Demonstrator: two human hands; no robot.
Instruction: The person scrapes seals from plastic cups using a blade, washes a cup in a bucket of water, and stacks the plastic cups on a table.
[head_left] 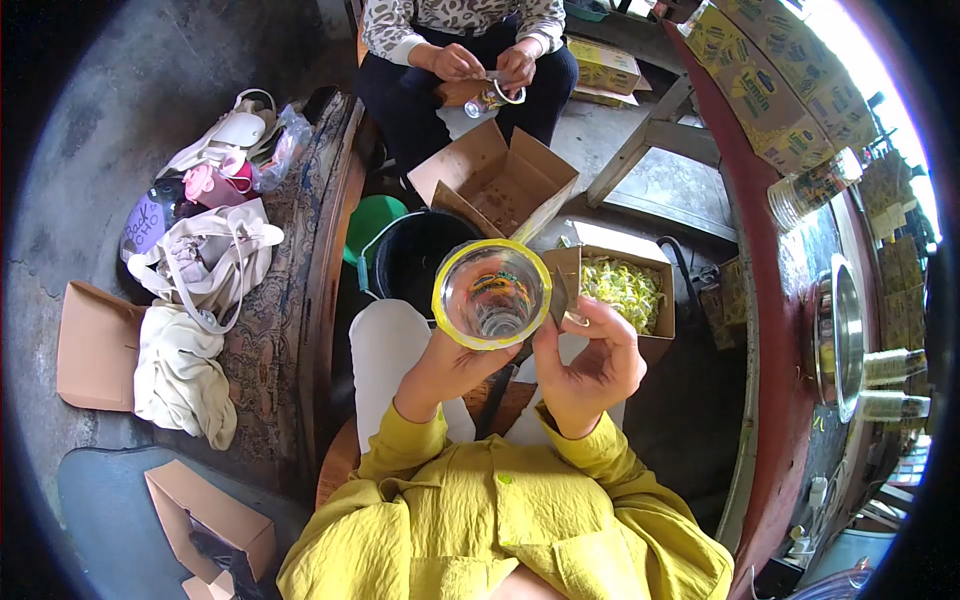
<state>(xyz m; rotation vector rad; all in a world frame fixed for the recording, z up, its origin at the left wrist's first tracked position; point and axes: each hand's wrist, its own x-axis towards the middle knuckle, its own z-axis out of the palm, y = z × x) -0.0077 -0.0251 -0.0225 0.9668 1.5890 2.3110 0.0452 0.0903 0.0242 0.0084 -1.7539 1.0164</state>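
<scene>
My left hand [447, 370] is wrapped round the lower side of a clear plastic cup [492, 296], whose open mouth faces up toward me. A yellow band runs round the cup's rim, and coloured print shows through its wall. At the cup's right edge my right hand [592, 362] is closed, thumb and fingers pinching a thin, flat grey-brown piece [562, 282] against or close beside the rim. Whether that piece is a blade I cannot tell. Just beyond my right hand stands a cardboard box [655, 347] filled with yellow-green strips [620, 290].
Ahead, an open cardboard box [545, 180] stands beside a black bucket [415, 255] and a green one [372, 222]. Opposite me, a seated person's hands [485, 65] hold another clear cup [482, 103]. Right, a ledge bears a metal basin [848, 335] and stacked cups [815, 188]. Bags [205, 265] lie left.
</scene>
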